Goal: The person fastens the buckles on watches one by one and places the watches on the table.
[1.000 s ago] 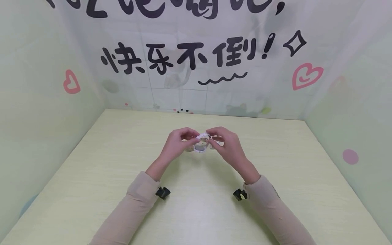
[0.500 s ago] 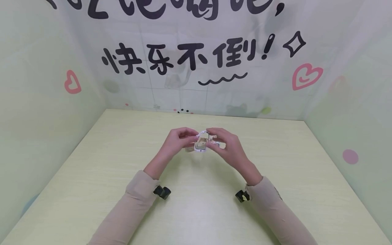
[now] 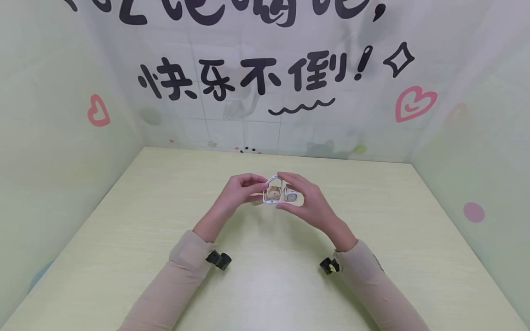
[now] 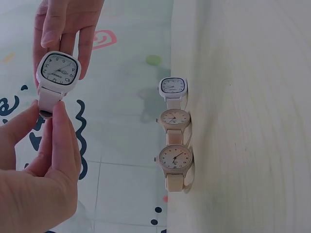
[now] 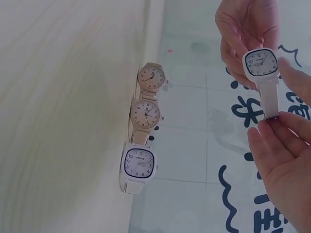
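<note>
A white wristwatch (image 3: 272, 201) with a rounded square face is held off the table, its strap forming a loop. My left hand (image 4: 43, 160) pinches the white strap (image 4: 48, 99) just beside the case. Opposite it, my right hand (image 5: 291, 160) has thumb and fingers spread, its fingertips touching the other strap end (image 5: 269, 99). Behind the held watch, three more watches stand in a row on the table: a white square one (image 5: 139, 162), a beige round one (image 5: 146, 115) and another beige round one (image 5: 151, 77). My hands partly hide this row in the head view.
The pale wood-grain table (image 3: 265, 285) reaches to a back wall sheet (image 3: 186, 124) printed with black characters. Side sheets stand at left and right. A small black camera (image 3: 218, 260) is on the left cuff, another camera (image 3: 329, 265) on the right cuff.
The right thumb has moved down off the strap, and the right hand has spread wider. The watch loop has turned and shows more open. The left hand has hardly moved.
</note>
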### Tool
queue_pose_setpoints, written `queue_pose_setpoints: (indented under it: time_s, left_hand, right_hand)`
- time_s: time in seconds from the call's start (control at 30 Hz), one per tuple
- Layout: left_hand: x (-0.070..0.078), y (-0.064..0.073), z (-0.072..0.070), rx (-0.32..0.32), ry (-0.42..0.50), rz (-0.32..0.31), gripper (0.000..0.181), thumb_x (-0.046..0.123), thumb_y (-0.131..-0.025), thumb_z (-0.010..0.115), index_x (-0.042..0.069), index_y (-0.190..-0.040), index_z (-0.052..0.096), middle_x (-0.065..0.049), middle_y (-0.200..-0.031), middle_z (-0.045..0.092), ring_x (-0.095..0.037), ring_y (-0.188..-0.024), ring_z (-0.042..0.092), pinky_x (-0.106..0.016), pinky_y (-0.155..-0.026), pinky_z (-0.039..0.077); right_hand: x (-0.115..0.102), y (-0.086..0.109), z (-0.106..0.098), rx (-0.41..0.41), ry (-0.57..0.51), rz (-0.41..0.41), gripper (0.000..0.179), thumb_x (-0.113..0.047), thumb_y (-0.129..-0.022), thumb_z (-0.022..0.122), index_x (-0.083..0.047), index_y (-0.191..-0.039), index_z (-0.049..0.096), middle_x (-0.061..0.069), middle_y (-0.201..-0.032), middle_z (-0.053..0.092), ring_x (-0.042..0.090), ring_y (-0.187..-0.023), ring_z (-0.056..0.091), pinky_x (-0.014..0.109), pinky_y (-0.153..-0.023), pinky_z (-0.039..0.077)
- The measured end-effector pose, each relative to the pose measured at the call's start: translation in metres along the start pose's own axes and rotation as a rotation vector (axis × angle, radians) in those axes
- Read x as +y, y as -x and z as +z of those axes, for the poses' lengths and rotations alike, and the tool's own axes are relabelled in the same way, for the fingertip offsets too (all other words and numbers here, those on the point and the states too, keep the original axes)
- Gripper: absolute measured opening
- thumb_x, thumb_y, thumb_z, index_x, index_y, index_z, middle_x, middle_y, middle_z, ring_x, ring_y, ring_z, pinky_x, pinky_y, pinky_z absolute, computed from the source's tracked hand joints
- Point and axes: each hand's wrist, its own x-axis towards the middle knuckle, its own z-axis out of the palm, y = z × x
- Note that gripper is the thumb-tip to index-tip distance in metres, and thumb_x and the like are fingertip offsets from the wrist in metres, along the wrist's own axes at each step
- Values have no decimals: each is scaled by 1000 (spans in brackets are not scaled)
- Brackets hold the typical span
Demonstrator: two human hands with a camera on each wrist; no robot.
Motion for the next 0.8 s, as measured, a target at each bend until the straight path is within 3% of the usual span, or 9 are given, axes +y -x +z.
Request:
queue_pose_setpoints:
  time_s: [0.37, 0.63, 0.8]
  left_hand:
    - [2, 3, 2, -32, 17, -12, 32, 13, -97, 65, -2, -125, 61, -13, -116, 66, -11, -94, 68, -43, -97, 56]
    - [3, 4, 3, -66, -2, 5, 34, 13, -97, 65, 1, -128, 60, -26, -131, 59, -12, -98, 68, -37, -94, 57]
    - [5, 6, 4, -80, -22, 7, 35, 14, -96, 66, 3, -129, 60, -27, -133, 59, -12, -100, 69, -36, -95, 58]
  right_hand:
    - [-1, -2, -1, 26, 6, -25, 60, -8, -83, 80, -1, -138, 56, 15, -137, 62, 33, -123, 62, 43, -100, 55]
    - [-3, -2, -4, 49, 40, -11, 58, -7, -83, 80, 0, -136, 58, 17, -133, 65, 34, -118, 66, 46, -100, 54]
    - [-2, -2, -5, 62, 48, 1, 57, -7, -83, 80, 0, -135, 59, 17, -132, 66, 33, -116, 67, 46, -98, 55]
